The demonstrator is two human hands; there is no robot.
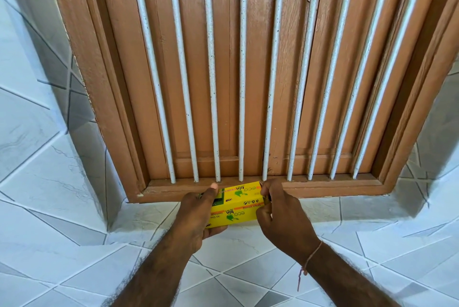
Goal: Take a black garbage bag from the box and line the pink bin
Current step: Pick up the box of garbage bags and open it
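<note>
A yellow garbage-bag box with green and orange print lies across the brown wooden window sill, its lettering upside down to me. My left hand grips its left end, thumb on top and fingers underneath. My right hand holds the right end, fingertips pinched at that end flap. No black bag shows. The pink bin is out of view.
Behind the box stands a closed brown wooden window with several white vertical metal bars. White and grey tiled walls flank the window on both sides and run below the sill.
</note>
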